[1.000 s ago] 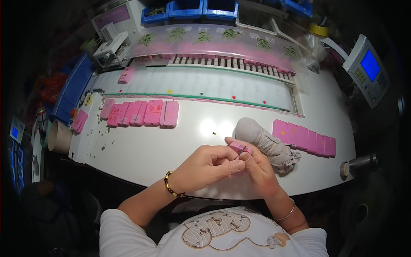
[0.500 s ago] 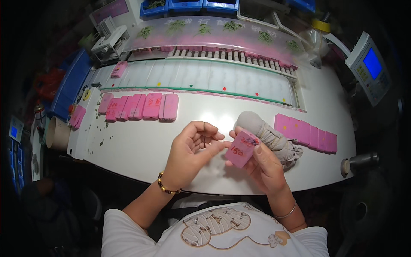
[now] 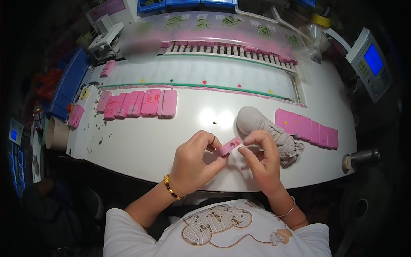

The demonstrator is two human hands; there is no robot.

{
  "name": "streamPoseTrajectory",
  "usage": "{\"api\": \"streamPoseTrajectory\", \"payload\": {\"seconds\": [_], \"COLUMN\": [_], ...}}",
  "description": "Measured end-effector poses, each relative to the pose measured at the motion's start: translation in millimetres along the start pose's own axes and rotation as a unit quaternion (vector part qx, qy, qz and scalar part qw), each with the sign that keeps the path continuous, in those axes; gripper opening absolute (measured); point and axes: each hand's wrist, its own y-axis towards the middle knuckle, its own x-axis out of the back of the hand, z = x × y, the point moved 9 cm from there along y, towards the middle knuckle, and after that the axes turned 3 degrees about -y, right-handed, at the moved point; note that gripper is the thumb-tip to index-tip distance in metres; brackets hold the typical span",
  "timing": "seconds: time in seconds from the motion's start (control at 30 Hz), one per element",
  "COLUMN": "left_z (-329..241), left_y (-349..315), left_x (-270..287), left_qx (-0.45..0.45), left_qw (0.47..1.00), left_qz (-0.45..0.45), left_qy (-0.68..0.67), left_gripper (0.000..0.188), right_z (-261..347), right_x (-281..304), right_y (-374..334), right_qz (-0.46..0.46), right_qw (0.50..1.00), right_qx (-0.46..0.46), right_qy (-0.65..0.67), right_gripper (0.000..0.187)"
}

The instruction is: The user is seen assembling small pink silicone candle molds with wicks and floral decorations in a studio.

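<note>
Between the fingers and thumb of my left hand point(image 3: 192, 158) is a small pink block point(image 3: 230, 147), apparently a rubber mould, turned so its narrow end with a round hole and red marks shows. My right hand point(image 3: 264, 165) is just right of that end. Its thumb and forefinger are apart with nothing visible between them, and its other fingers curl out of sight. Behind the right hand lies a grey tied cloth bundle point(image 3: 267, 133). A row of similar pink blocks point(image 3: 150, 103) lies at the left of the table, some with red writing.
Another row of pink blocks point(image 3: 303, 127) lies right of the bundle. A long white tray with a green edge point(image 3: 188, 85) and a roller rack point(image 3: 222, 50) run along the back. A device with a blue screen point(image 3: 373, 60) stands at the right. Green scraps point(image 3: 101, 124) dot the left side.
The mould block has passed from my right hand into my left and turned from its broad face to its narrow end. My right hand has let go and opened its fingers.
</note>
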Motion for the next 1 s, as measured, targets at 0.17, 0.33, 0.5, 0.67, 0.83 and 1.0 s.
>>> {"api": "streamPoseTrajectory", "payload": {"seconds": [0.17,0.33,0.5,0.67,0.83,1.0], "left_z": [3,3,16,10,32,33], "left_y": [-7,-7,-7,0,4,8], "left_x": [-11,-17,-16,-9,-9,-8], "left_qx": [-0.007,-0.029,0.013,0.038,0.119,0.080], "left_qw": [1.000,0.999,0.999,0.997,0.988,0.994], "left_qz": [0.011,0.028,0.045,0.057,0.039,0.053], "left_qy": [0.004,-0.002,-0.022,-0.026,-0.085,-0.044], "left_gripper": [0.030,0.035,0.042,0.048,0.029,0.022], "right_z": [-18,-30,-19,-21,-28,-37], "right_x": [-12,-34,-36,-36,-43,-48], "right_y": [-1,-1,0,0,-6,-15], "right_qz": [0.078,0.133,0.176,0.217,0.228,0.255], "right_qw": [0.988,0.940,0.943,0.947,0.920,0.910], "right_qx": [-0.100,-0.207,-0.183,-0.155,-0.228,-0.239], "right_qy": [0.085,0.236,0.213,0.178,0.222,0.222], "right_gripper": [0.021,0.032,0.029,0.026,0.025,0.027]}}
